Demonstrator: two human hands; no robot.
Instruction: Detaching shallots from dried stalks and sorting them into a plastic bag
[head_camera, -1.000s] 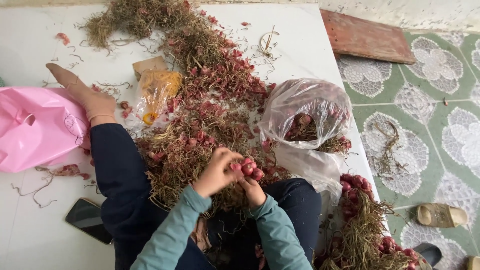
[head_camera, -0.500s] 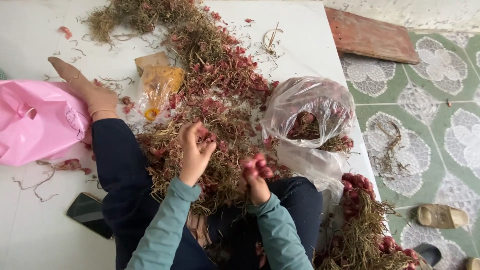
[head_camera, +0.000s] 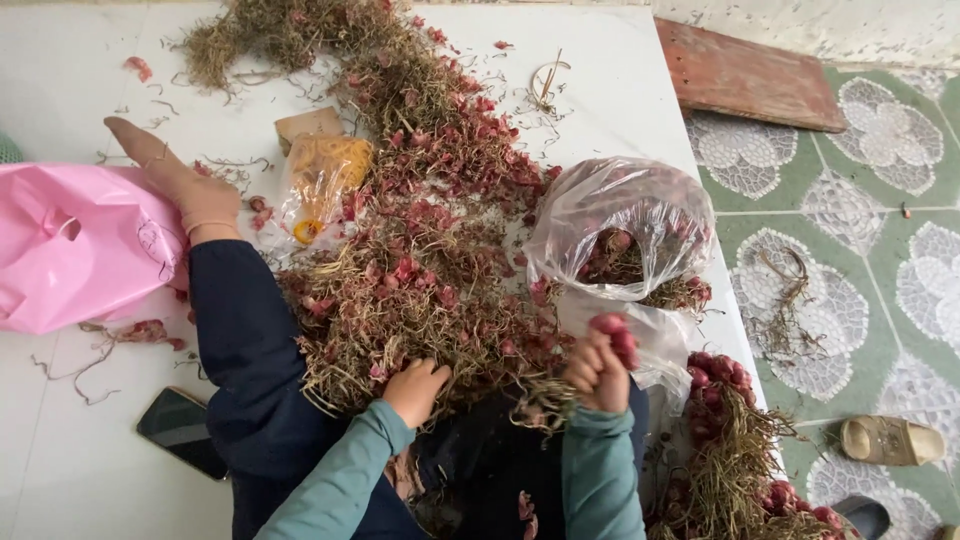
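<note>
Shallot pile (head_camera: 420, 260) fills the middle, clear bag (head_camera: 620, 230) right, bare white floor (head_camera: 80, 100) seemingly open upper left.

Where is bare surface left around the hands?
Free: the white sheet above the pink bag, and the strip between it and the phone. Crowded: the shallot pile under the left hand, and around the clear bag.

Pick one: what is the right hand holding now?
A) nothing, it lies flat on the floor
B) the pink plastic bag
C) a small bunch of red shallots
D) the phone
C: the right hand is closed around a small bunch of red shallots, raised just below the clear plastic bag, while the left hand digs into the shallot pile.
</note>
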